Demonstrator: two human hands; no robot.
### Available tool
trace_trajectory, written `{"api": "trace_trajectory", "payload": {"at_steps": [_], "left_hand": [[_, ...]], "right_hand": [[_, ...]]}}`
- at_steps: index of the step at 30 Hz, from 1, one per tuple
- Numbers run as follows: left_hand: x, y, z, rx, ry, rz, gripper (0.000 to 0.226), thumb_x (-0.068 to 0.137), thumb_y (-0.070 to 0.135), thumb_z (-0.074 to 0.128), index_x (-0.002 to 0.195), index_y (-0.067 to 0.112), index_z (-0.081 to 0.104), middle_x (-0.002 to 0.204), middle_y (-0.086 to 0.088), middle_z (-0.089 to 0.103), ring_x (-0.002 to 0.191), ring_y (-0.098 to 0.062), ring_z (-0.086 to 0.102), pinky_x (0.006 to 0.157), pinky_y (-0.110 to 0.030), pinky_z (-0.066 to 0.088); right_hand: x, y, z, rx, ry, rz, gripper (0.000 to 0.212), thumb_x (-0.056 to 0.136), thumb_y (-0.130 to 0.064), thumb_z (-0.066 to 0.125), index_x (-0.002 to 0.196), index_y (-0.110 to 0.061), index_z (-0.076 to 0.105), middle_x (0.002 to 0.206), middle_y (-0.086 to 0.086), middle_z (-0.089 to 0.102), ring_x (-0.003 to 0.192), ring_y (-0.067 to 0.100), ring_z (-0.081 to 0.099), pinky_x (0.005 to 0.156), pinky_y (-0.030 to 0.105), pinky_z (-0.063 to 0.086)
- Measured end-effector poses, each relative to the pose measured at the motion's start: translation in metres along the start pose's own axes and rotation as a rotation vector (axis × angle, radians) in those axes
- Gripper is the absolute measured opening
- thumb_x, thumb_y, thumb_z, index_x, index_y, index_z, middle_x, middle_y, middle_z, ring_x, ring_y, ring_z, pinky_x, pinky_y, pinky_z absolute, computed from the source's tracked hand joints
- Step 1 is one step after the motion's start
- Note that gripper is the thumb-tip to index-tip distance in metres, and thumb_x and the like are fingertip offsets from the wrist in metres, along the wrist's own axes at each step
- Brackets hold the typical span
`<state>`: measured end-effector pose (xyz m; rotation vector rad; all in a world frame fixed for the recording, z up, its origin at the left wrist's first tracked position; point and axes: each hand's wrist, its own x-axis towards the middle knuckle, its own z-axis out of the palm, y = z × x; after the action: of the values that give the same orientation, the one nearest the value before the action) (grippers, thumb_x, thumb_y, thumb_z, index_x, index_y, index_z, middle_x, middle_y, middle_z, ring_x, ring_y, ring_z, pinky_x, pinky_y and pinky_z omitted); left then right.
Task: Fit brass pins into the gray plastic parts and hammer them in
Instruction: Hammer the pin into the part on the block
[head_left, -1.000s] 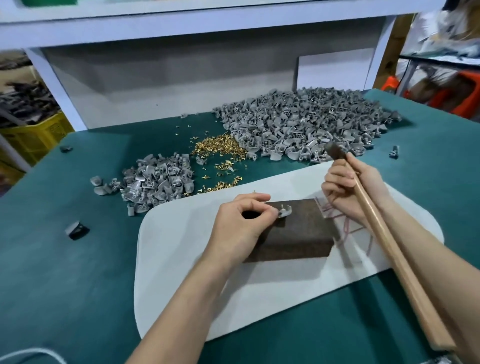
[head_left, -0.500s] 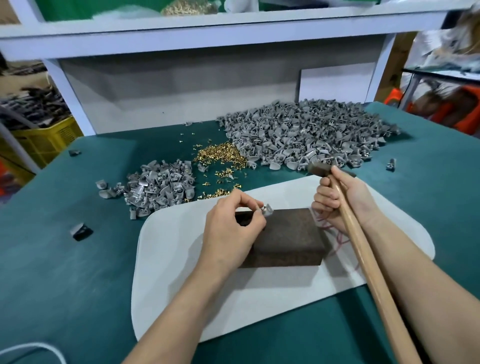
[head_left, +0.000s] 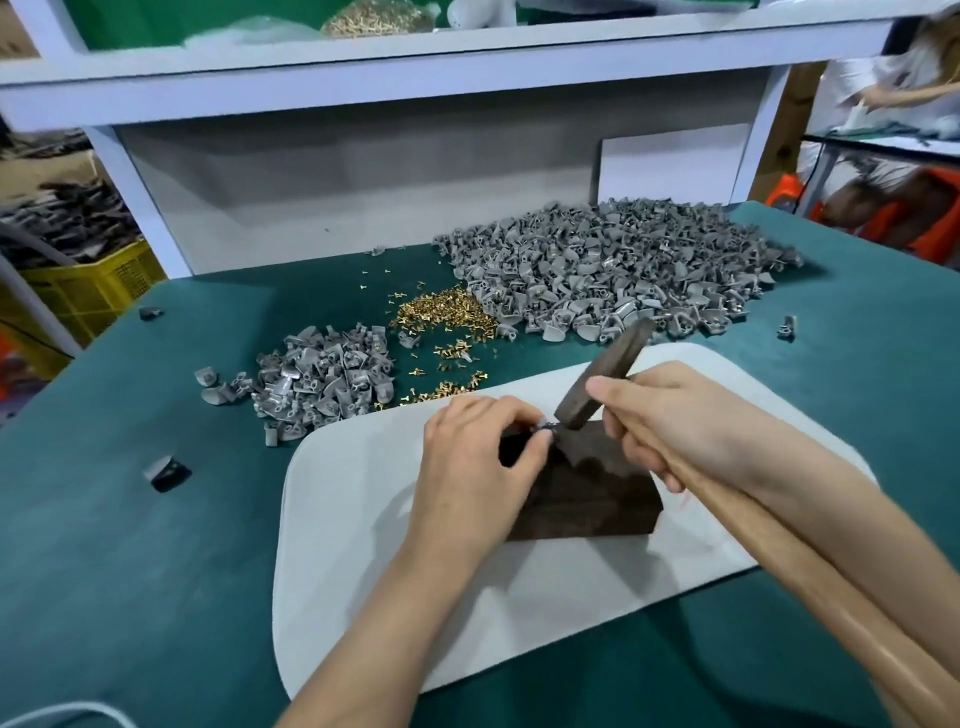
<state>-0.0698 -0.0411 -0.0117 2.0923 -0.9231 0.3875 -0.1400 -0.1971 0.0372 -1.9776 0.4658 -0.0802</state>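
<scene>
Pin-fitting, early stage.
Left hand (head_left: 478, 457) pinched a gray part (head_left: 545, 426); right hand (head_left: 670, 415) gripped the hammer (head_left: 602, 374); small pile (head_left: 322, 374) at 10 o'clock likely done, large pile (head_left: 613, 270) at 12 remaining.

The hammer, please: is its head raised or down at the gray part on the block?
Down. The hammer slants, its head's lower face meeting the gray part, which the left hand pinches on the block.

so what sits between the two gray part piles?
Head view: scattered brass pins lie between the small pile and the big pile.
</scene>
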Motion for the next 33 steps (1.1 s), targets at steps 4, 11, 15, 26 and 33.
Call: {"api": "trace_trajectory", "payload": {"at_steps": [4, 11, 15, 26, 33], "left_hand": [[0.001, -0.002, 0.001, -0.069, 0.015, -0.041, 0.007, 0.077, 0.011, 0.075, 0.083, 0.015, 0.073, 0.082, 0.009, 0.068, 0.087, -0.011, 0.056, 0.079, -0.01, 0.037], [0.001, 0.0, 0.003, -0.122, 0.005, -0.081, 0.009, 0.078, 0.017, 0.075, 0.085, 0.022, 0.07, 0.08, 0.021, 0.058, 0.09, -0.006, 0.054, 0.078, -0.005, 0.036], [0.002, 0.001, 0.001, -0.134, -0.005, -0.078, 0.008, 0.077, 0.019, 0.077, 0.08, 0.019, 0.07, 0.075, 0.021, 0.057, 0.087, -0.008, 0.054, 0.075, -0.009, 0.038], [0.001, 0.002, 0.003, -0.159, 0.032, -0.075, 0.007, 0.075, 0.018, 0.078, 0.079, 0.015, 0.072, 0.076, 0.013, 0.062, 0.085, -0.012, 0.058, 0.076, -0.02, 0.042], [0.001, 0.003, 0.003, -0.167, 0.044, -0.076, 0.008, 0.074, 0.017, 0.079, 0.077, 0.014, 0.071, 0.075, 0.01, 0.064, 0.081, -0.012, 0.057, 0.074, -0.02, 0.041]], "right_hand": [[-0.002, -0.009, 0.017, -0.109, 0.069, -0.002, 0.036, 0.094, -0.032, 0.047, 0.068, -0.008, 0.05, 0.031, -0.004, 0.04, 0.028, 0.014, 0.035, 0.034, 0.018, 0.032], [0.001, -0.01, 0.015, -0.197, 0.133, 0.008, 0.035, 0.092, -0.033, 0.044, 0.065, -0.012, 0.048, 0.031, -0.003, 0.041, 0.033, 0.018, 0.039, 0.038, 0.021, 0.034], [0.002, -0.011, 0.018, -0.224, 0.134, 0.018, 0.034, 0.093, -0.034, 0.045, 0.067, -0.012, 0.048, 0.03, -0.004, 0.04, 0.034, 0.019, 0.038, 0.038, 0.021, 0.033], [-0.002, -0.017, 0.016, -0.211, 0.088, 0.068, 0.036, 0.096, -0.033, 0.043, 0.067, -0.012, 0.045, 0.028, -0.006, 0.036, 0.032, 0.014, 0.034, 0.037, 0.018, 0.029], [-0.001, -0.028, 0.012, -0.272, 0.072, 0.054, 0.038, 0.097, -0.031, 0.042, 0.066, -0.01, 0.044, 0.031, -0.003, 0.039, 0.031, 0.017, 0.036, 0.038, 0.02, 0.033]]}}
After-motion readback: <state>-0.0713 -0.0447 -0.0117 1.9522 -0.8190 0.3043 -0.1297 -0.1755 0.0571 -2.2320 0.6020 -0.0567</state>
